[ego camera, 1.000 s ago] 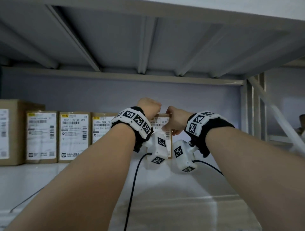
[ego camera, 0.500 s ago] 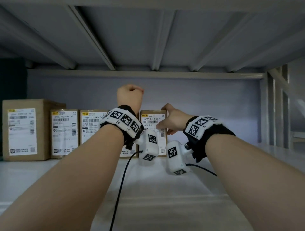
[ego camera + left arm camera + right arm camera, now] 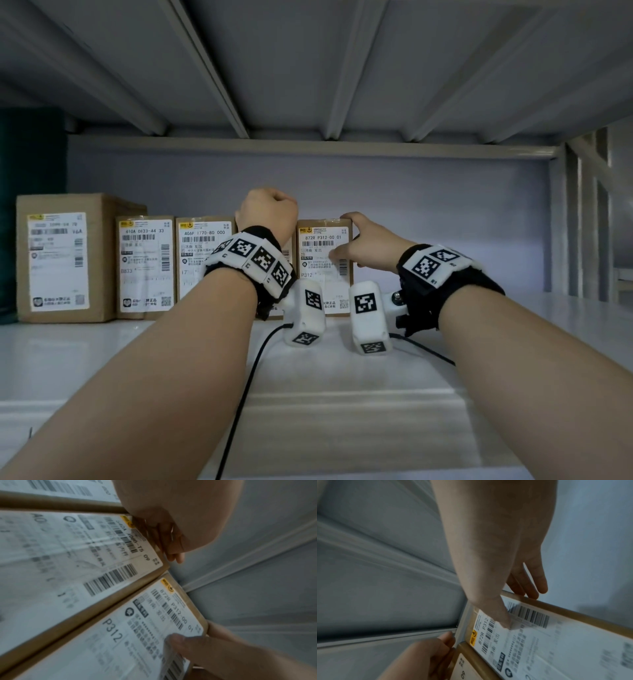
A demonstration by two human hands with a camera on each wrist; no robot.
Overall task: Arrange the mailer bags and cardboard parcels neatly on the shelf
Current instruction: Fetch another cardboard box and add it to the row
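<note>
The last box (image 3: 323,267) stands at the right end of the row on the shelf (image 3: 445,359). The right hand (image 3: 370,246) pinches its top corner. The left hand (image 3: 267,212) curls over the next box (image 3: 68,561). I think she is squaring them; next, let go gently.

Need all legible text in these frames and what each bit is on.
"872R P312-00 01" and "P312": label of the rightmost parcel, gripped by the right hand.
"406P 1770-80 000": label of the third parcel.
"410A D833-44 33" and "D833": label of the second parcel.
"V6A": label of the big box; its code line is blurred.
"T5 09": label of the parcel under the left hand; the rest is unclear.
Fine print, barcodes: unreadable.
</note>
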